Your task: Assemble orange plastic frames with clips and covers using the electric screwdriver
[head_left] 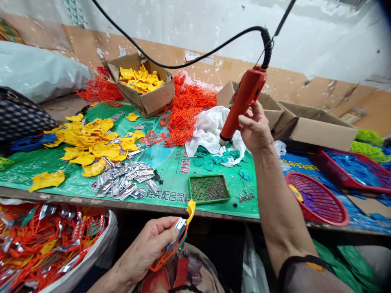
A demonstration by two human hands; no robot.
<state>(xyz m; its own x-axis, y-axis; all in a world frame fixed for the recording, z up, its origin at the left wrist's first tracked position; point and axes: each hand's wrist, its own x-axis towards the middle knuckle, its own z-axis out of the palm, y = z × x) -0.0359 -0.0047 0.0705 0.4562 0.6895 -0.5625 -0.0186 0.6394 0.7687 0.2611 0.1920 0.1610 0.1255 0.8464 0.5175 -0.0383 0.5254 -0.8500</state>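
Observation:
My left hand (pixel 152 240) pinches a small plastic assembly (pixel 191 209) between thumb and fingers, low in front of the table edge. The assembly has a yellow end, a silver plate and an orange strip. My right hand (pixel 255 126) is raised above the table at the red electric screwdriver (pixel 242 106), which hangs tilted from a black cord. Thumb and fingers meet its right side; part of the grip is hidden behind the tool. Below the screwdriver's tip is a green tray (pixel 224 198) of small screws. Silver plates (pixel 125 179) and yellow plastic parts (pixel 91 140) lie in heaps on the left.
A cardboard box (pixel 159 99) of yellow parts stands at the back beside tangled orange pieces (pixel 183 118). White cloth (pixel 203 126) lies over teal pieces. Pink baskets (pixel 332 207) and open cartons (pixel 324 132) are at right. A white sack (pixel 106 240) of mixed assemblies stands lower left.

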